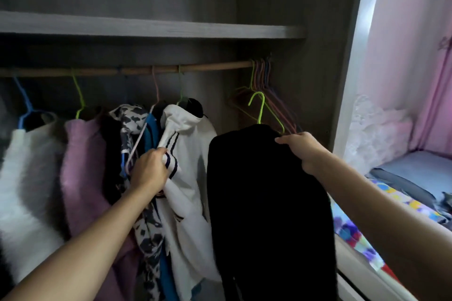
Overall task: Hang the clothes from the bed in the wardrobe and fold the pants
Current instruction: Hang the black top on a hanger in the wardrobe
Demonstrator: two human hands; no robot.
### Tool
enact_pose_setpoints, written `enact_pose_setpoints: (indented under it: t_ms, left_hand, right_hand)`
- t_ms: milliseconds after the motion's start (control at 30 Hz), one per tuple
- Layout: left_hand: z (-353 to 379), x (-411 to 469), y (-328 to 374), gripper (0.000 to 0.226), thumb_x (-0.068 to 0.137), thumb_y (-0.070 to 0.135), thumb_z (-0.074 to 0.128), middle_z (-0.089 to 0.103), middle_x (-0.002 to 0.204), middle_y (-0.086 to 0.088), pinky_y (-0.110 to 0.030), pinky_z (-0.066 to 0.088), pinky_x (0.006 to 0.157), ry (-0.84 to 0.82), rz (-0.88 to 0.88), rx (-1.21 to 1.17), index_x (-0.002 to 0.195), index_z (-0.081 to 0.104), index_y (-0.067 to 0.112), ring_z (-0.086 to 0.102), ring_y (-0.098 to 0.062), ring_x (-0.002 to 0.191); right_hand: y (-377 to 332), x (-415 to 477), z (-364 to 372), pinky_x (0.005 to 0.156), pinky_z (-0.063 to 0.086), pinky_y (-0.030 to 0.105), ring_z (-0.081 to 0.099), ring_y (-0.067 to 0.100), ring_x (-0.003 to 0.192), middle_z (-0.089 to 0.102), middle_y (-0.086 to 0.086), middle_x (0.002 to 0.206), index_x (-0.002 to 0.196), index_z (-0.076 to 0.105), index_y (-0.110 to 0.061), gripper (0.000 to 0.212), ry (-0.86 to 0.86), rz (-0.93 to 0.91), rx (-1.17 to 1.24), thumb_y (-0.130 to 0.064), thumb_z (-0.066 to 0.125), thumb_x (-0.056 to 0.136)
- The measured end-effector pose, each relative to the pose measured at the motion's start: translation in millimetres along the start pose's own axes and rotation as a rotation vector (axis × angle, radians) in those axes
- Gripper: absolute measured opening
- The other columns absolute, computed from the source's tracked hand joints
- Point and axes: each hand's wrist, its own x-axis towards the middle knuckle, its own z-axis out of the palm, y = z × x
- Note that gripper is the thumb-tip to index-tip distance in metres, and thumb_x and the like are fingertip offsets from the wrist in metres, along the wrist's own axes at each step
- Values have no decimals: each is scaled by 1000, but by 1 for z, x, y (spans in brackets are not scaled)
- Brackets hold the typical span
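Holding the black garment on its green hanger below the rail, unhooked, in the right hand grip; left hand grips a white jacket; clothes remain on the bed

The garment on the lime-green hanger is plain black. The jacket is white with navy stripes; at nine o'clock hang a lilac sweater and a black-and-white blotched top.

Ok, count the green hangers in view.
4: one in the purple top, one in the white jacket, one in the empty bunch at the rod's end, one in the held black garment. More may be hidden.
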Motion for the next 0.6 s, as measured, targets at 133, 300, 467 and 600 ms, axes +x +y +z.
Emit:
enact_pose_setpoints:
  t_ms: [133,300,467,600]
  left_hand:
    - [-6,2,1,44,81,-5,51,64,113,-15,-42,49,81,4,55,37,121,62,9,61,-36,102]
    - [-12,6,1,47,81,1,49,66,111,-12,-38,48,77,5,80,89,125,59,14,61,-32,101]
    - [-21,18,9,56,91,29,53,65,95,-6,-33,42,60,-18,39,165,142,30,27,63,-28,86]
    - [-15,49,19,34,91,45,54,64,81,-2,-32,36,54,-40,-117,104,114,58,20,63,-26,78]
  right_hand:
    - [-25,31,58,68,53,38,63,27,63,65,13,78,86,66,-5,9,-6,-62,83,-11,63,92]
    - [-65,66,114,78,49,35,61,28,91,62,13,99,107,59,-4,14,-69,-178,114,-14,57,97]
    - [-84,99,154,84,50,36,59,29,95,61,15,110,116,55,-1,26,-115,-170,107,-15,61,95]
    - [-74,114,181,99,47,37,57,31,114,61,13,124,126,58,-7,36,-110,-252,19,-20,62,93]
